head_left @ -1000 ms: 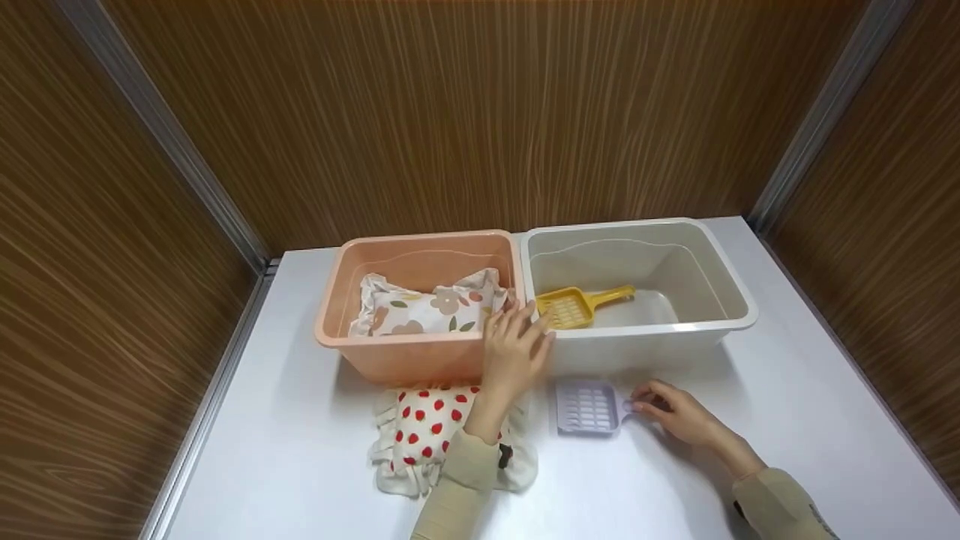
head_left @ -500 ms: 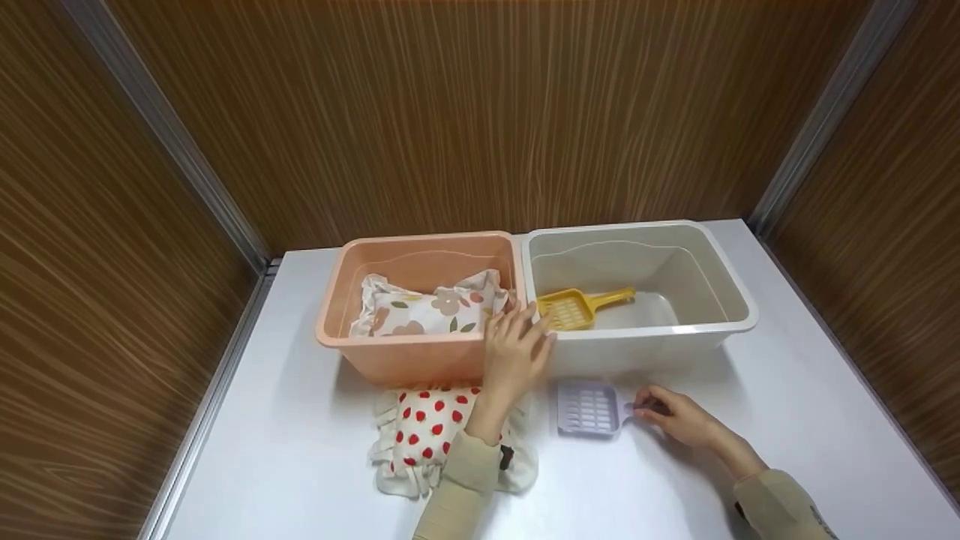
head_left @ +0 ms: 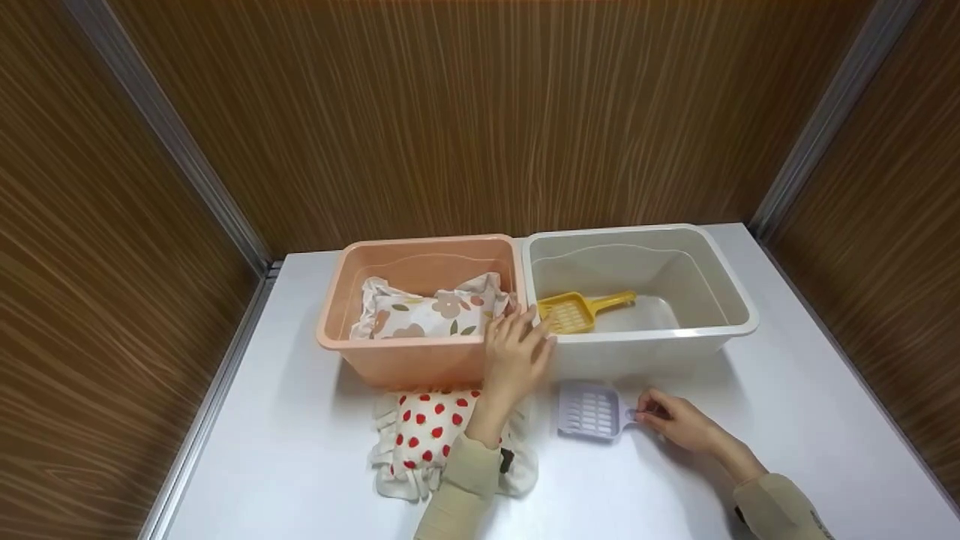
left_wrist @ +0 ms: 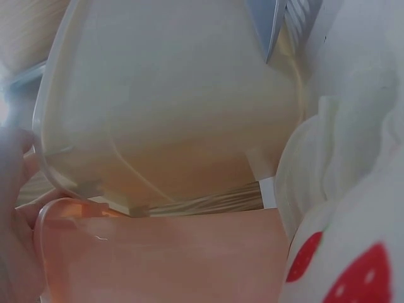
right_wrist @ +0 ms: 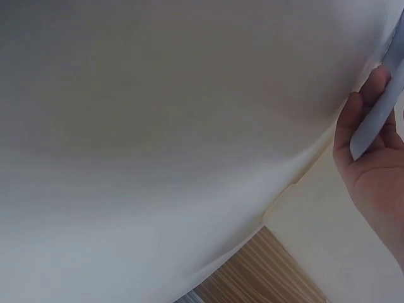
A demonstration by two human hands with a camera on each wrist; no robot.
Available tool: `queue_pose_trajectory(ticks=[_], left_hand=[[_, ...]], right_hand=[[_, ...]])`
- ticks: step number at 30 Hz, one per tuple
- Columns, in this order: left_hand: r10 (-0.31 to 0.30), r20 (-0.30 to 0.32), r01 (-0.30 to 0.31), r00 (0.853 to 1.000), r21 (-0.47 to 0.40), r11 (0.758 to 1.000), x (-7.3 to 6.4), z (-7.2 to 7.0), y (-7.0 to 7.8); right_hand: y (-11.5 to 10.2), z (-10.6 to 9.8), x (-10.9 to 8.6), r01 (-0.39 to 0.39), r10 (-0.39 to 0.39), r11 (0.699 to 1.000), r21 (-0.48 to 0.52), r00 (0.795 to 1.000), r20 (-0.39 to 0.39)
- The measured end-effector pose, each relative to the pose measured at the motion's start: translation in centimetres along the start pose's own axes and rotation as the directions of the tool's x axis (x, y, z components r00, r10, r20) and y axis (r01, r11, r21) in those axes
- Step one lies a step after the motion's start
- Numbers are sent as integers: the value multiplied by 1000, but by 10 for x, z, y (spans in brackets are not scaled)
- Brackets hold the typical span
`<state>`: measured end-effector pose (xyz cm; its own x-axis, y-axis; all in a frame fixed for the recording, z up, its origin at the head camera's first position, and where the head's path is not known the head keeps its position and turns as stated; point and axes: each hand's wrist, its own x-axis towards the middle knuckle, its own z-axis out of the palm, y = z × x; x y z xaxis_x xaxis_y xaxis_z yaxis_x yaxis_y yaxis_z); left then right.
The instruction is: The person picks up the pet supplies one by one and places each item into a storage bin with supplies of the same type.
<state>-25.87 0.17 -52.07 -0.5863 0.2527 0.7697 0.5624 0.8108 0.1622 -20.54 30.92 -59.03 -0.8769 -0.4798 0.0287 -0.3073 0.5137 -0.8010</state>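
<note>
Right now the right hand (head_left: 679, 424) pinches the handle of a lavender scoop (head_left: 589, 412) between thumb and fingers, just in front of the white bin (head_left: 637, 357). The left hand (head_left: 513, 358), fingers spread, rests where the rims of the white bin and the peach bin (head_left: 416, 364) meet, while a yellow scoop (head_left: 571, 313) lies in the former and a floral pillow (head_left: 433, 312) in the latter.

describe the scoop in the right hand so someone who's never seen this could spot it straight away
On the white table stand a peach tub and a cream tub. In front of the cream one, the right hand holds a slotted scoop. It is pale purple, while the yellow scoop lies inside the cream tub.
</note>
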Motion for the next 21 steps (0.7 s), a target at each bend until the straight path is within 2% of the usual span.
queue_pose_trajectory(ticks=[4,6,10,14,21], left_hand=[[3,-1,-3,1000,2,1000,0,1,0],[4,1,-4,1000,7,1000,0,1,0],[4,1,-4,1000,12,1000,-1,0,0],[13,-15,-13,1000,7,1000,-1,1,0],[10,6,-10,1000,23,1000,0,0,-1]], right_hand=[[0,0,0,19,-18,1000,10,1000,-13],[-12,0,-2,16,-16,1000,9,1000,-26],[-18,1,-2,-8,8,1000,10,999,-34],[-7,1,-1,-27,28,999,20,999,-22],[-8,-1,-1,-37,38,999,14,999,-33]])
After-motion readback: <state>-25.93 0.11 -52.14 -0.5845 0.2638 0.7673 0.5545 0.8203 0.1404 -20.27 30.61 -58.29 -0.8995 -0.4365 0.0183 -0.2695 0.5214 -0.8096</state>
